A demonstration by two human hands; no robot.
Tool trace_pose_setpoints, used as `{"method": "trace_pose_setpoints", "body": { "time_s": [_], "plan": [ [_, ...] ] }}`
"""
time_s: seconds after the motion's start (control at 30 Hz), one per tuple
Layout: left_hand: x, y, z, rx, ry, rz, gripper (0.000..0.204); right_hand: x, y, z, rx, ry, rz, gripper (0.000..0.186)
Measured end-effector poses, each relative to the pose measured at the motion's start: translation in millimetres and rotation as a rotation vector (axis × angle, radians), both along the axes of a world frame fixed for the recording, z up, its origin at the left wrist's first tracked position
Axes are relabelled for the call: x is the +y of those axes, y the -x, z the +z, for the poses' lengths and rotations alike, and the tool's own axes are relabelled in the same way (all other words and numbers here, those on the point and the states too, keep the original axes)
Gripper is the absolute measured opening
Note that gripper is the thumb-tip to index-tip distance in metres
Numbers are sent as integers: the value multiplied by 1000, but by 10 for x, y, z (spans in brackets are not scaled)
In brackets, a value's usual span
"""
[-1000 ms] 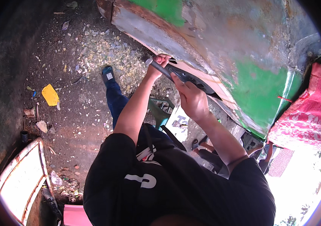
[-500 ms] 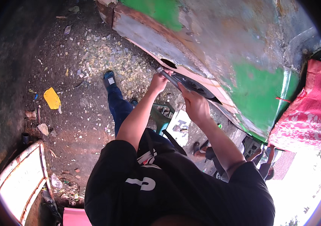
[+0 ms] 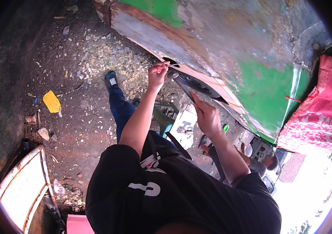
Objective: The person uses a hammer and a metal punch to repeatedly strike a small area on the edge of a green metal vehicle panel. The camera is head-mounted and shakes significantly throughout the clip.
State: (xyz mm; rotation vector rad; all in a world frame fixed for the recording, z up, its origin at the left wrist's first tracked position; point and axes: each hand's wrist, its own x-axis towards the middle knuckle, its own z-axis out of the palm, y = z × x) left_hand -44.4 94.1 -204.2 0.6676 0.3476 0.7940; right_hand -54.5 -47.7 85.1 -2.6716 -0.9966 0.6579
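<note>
My left hand point(image 3: 156, 79) is closed round what looks like a screwdriver point(image 3: 159, 69) with a red handle. Its thin metal shaft points right, at the lower edge of a car body panel point(image 3: 228, 46), by a dark opening; whether the tip touches cannot be made out. In my right hand point(image 3: 208, 117) is a hammer point(image 3: 184, 88) with a grey handle, gripped low. The hammer head sits just below and right of my left hand, apart from the screwdriver. Behind the hammer, a black wheel point(image 3: 201, 86) shows under the panel's pale, cut edge.
Green paint patches and bare metal cover the panel. A red patterned cloth point(image 3: 310, 121) hangs at right, near a crouching person point(image 3: 257, 165). A green stool point(image 3: 165, 121) stands before me. Paint chips, a yellow scrap point(image 3: 51, 102) and a rusty-framed board point(image 3: 23, 187) lie left.
My left hand has moved forward and away from the hammer, bringing the screwdriver into sight at the panel edge. The hammer head has drawn back slightly. The person at right has shifted.
</note>
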Motion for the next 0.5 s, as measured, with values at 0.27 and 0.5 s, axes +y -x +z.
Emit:
{"method": "trace_pose_setpoints", "body": {
  "time_s": [0.27,0.5],
  "plan": [
    [40,-9,-70,-18,16,-23,16,-22,10,-56,5,-93,0,49],
    [101,-3,-110,65,75,-60,17,48,14,-47,27,-56,-20,47]
  ]
}}
